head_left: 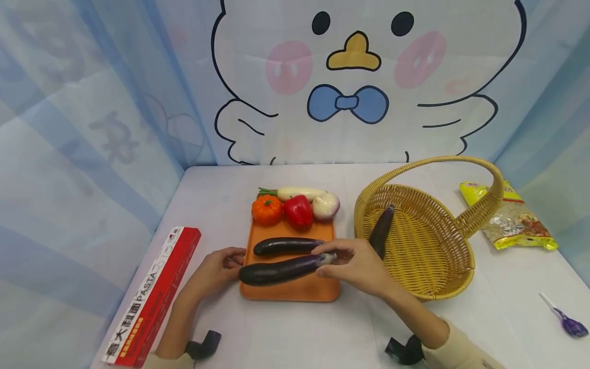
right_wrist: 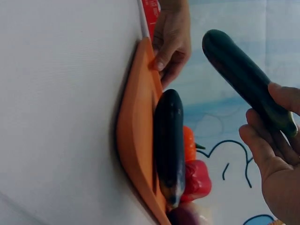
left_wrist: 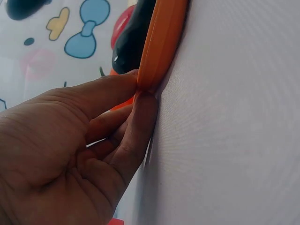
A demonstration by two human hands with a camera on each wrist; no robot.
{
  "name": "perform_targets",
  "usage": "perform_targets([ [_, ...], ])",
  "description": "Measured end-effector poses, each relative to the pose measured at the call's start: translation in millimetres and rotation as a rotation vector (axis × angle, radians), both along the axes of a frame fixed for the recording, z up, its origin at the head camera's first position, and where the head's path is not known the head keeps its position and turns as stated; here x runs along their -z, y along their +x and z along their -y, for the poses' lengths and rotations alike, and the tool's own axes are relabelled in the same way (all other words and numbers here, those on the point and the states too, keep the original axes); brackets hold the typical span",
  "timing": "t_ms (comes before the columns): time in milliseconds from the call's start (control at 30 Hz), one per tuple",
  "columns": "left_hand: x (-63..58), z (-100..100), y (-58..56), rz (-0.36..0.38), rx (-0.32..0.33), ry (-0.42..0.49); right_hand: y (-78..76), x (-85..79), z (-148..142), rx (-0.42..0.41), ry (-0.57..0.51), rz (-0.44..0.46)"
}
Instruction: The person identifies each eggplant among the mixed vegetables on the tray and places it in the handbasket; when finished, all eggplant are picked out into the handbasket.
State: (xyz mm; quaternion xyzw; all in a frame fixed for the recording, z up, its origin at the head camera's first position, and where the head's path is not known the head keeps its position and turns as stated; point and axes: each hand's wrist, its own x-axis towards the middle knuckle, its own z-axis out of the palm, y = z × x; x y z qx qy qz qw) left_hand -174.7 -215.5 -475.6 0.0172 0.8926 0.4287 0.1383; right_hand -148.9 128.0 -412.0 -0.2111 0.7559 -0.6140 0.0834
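My right hand (head_left: pixel 359 269) pinches an eggplant (head_left: pixel 281 270) near its stem end. In the right wrist view this eggplant (right_wrist: pixel 239 70) hangs in the air, apart from the orange tray (right_wrist: pixel 132 117). A second eggplant (head_left: pixel 283 246) lies across the tray (head_left: pixel 290 293). With thumb and fingers, my left hand (head_left: pixel 215 274) grips the tray's left edge; the left wrist view shows that edge (left_wrist: pixel 159 47) between them. At the tray's far end sit an orange pumpkin (head_left: pixel 267 210), a red bell pepper (head_left: pixel 298 212), a purple-white round vegetable (head_left: pixel 325 206) and a white radish (head_left: pixel 299 193).
A wicker basket (head_left: pixel 424 256) with a tall handle stands right of the tray, another eggplant (head_left: pixel 381 230) inside it. Behind it lies a yellow food bag (head_left: pixel 511 218). A lollipop (head_left: pixel 571 324) is at the far right, a red pasta box (head_left: pixel 154 297) at the left.
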Motion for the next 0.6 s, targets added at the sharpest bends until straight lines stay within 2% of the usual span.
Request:
perform_targets([
  [200,-0.6,0.0,0.9,0.004,-0.002,-0.004,4.3,-12.9,-10.4,-0.051,-0.082,-0.017],
  [400,-2.3,-0.6,1.4,0.034,-0.017,0.0,6.0,-21.1,-20.7,-0.072,-0.031,-0.104],
  [600,-5.4,-1.4,1.6,0.044,-0.016,0.012,7.4,-25.1,-30.6,-0.095,-0.045,-0.127],
])
